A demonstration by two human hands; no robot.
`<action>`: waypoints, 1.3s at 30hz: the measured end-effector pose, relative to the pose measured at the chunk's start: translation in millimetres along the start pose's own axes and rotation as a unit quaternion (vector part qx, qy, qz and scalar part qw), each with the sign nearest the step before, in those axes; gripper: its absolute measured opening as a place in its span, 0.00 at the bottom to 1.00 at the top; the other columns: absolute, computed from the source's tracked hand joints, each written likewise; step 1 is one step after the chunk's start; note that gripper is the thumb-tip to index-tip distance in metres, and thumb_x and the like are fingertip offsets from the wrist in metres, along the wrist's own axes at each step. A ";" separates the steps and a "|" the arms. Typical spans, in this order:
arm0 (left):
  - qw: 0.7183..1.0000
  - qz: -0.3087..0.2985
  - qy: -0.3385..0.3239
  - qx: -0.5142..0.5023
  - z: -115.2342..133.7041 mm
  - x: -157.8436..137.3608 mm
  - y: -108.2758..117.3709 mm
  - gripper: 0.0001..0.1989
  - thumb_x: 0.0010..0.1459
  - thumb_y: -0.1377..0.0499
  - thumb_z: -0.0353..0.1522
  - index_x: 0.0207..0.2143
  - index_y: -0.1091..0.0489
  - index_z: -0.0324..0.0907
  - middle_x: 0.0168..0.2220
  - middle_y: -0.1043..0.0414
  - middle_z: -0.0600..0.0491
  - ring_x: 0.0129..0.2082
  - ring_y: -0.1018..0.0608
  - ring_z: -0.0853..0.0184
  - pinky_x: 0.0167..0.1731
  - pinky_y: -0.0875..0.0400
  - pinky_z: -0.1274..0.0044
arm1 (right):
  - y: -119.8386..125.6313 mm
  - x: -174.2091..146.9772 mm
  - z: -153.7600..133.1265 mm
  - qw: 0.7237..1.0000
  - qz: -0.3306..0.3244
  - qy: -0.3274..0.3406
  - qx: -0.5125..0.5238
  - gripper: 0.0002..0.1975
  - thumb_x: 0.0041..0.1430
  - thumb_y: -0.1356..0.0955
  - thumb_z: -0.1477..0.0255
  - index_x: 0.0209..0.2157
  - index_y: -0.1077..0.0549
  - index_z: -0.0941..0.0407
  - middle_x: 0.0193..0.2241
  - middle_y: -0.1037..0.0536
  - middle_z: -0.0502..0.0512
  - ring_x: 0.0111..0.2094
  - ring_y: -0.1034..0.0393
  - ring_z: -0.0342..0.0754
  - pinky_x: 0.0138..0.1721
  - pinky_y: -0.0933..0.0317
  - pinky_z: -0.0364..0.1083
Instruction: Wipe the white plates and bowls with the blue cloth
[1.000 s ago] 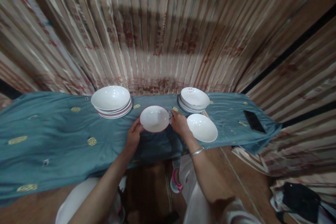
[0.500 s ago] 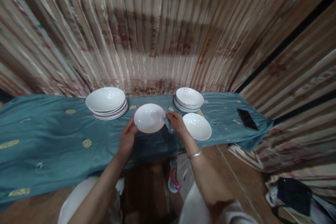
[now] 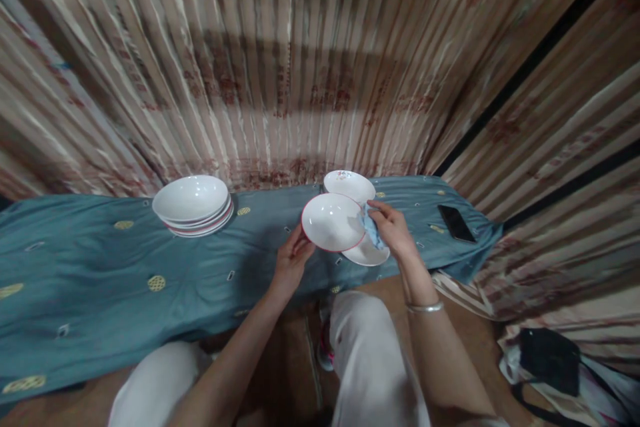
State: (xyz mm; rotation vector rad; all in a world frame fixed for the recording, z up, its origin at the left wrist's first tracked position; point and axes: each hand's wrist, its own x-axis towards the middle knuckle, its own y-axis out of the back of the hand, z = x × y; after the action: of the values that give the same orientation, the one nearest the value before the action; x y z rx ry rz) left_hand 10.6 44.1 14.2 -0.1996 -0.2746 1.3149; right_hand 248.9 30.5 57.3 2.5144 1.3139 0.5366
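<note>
Red-rimmed bowl (image 3: 333, 221) held between left hand (image 3: 294, 261) and right hand (image 3: 394, 232)

At the left of the frame stands a stack of bowls (image 3: 190, 200). Below centre, the left hand pinches the bowl's lower-left rim, some fingers hidden beneath; the bowl lies up and right from them. Just right of centre, the bowl's apparent long axis runs roughly across the frame. At its right rim, the right hand's fingers pinch a blue cloth (image 3: 373, 228), the bowl to their left. Neither hand is clearly nearer.

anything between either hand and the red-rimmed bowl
A blue cloth, held in the right hand, is between that hand and the right edge of the red-rimmed bowl. Nothing visible separates the left hand from the bowl's left side.
</note>
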 end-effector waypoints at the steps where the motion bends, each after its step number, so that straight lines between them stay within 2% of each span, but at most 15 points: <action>1: 1.000 -0.013 0.003 -0.004 -7.0 0.2 -7.4 0.32 0.45 0.32 0.40 0.54 0.27 0.42 0.51 0.23 0.47 0.50 0.23 0.55 0.54 0.31 0.63 | 9.8 -1.2 3.7 1.000 0.004 -0.005 -0.005 0.24 0.51 0.34 0.62 0.46 0.22 0.59 0.30 0.19 0.53 0.28 0.30 0.46 0.33 0.35 0.45; 5: 0.999 -0.045 0.021 -0.001 -36.2 0.0 -32.5 0.34 0.46 0.33 0.40 0.56 0.30 0.42 0.52 0.25 0.44 0.51 0.24 0.54 0.53 0.30 0.62 | 38.5 -5.4 21.7 0.999 0.025 -0.029 -0.020 0.23 0.50 0.34 0.62 0.44 0.21 0.59 0.37 0.18 0.58 0.34 0.27 0.50 0.38 0.34 0.47; 9: 0.996 -0.075 0.022 0.049 -54.0 0.6 -46.2 0.36 0.46 0.34 0.34 0.60 0.34 0.42 0.56 0.29 0.44 0.53 0.25 0.55 0.54 0.31 0.62 | 51.9 -6.3 44.2 0.997 0.040 -0.046 -0.050 0.23 0.50 0.35 0.62 0.44 0.21 0.60 0.38 0.18 0.60 0.36 0.25 0.52 0.41 0.33 0.48; 15: 0.971 -0.080 -0.043 0.220 -67.2 10.6 -47.9 0.33 0.45 0.34 0.32 0.57 0.31 0.44 0.59 0.33 0.45 0.59 0.32 0.51 0.58 0.38 0.57 | 56.6 -4.8 68.0 0.992 0.039 -0.042 -0.115 0.21 0.53 0.37 0.65 0.43 0.21 0.59 0.39 0.17 0.60 0.39 0.25 0.52 0.45 0.34 0.50; 18: 0.957 -0.077 -0.077 0.269 -74.4 15.5 -44.2 0.33 0.45 0.33 0.35 0.56 0.31 0.43 0.61 0.36 0.41 0.61 0.35 0.48 0.62 0.45 0.55 | 55.4 -7.5 70.0 0.985 0.033 -0.050 -0.164 0.21 0.54 0.37 0.65 0.44 0.21 0.59 0.36 0.17 0.59 0.37 0.24 0.52 0.42 0.33 0.49; 21: 0.944 -0.094 -0.087 0.304 -79.1 17.9 -41.1 0.33 0.46 0.34 0.37 0.57 0.31 0.44 0.62 0.37 0.42 0.62 0.37 0.47 0.62 0.47 0.54 | 53.0 -12.5 67.2 0.973 0.017 -0.046 -0.227 0.20 0.57 0.38 0.66 0.46 0.22 0.57 0.32 0.18 0.57 0.35 0.24 0.52 0.39 0.34 0.47; 28: 0.947 -0.107 -0.058 0.297 -78.5 19.0 -43.9 0.36 0.45 0.34 0.34 0.60 0.34 0.42 0.64 0.41 0.40 0.65 0.39 0.46 0.64 0.50 0.54 | 47.9 -15.2 61.2 0.945 -0.005 -0.008 -0.327 0.20 0.59 0.39 0.68 0.48 0.22 0.55 0.39 0.17 0.60 0.42 0.23 0.55 0.41 0.35 0.47; 33: 0.955 -0.136 -0.071 0.252 -80.5 17.4 -46.5 0.37 0.48 0.37 0.33 0.62 0.39 0.41 0.64 0.40 0.40 0.64 0.38 0.50 0.64 0.48 0.57 | 49.0 -12.5 63.4 0.949 -0.008 -0.016 -0.316 0.18 0.59 0.39 0.68 0.45 0.21 0.53 0.40 0.17 0.58 0.43 0.23 0.54 0.41 0.35 0.46; 39: 0.953 -0.133 -0.053 0.265 -91.9 13.8 -48.0 0.41 0.49 0.37 0.35 0.65 0.46 0.36 0.67 0.48 0.34 0.68 0.44 0.48 0.65 0.53 0.57 | 52.0 -18.0 61.1 0.949 -0.007 -0.013 -0.314 0.19 0.60 0.40 0.67 0.46 0.22 0.55 0.41 0.18 0.60 0.44 0.24 0.55 0.42 0.35 0.46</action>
State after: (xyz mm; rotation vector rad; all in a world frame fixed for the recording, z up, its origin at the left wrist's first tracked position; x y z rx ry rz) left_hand 86.5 46.8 -57.7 0.3543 -0.0277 1.0887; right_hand 304.0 -16.7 18.7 1.9734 0.9482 0.7705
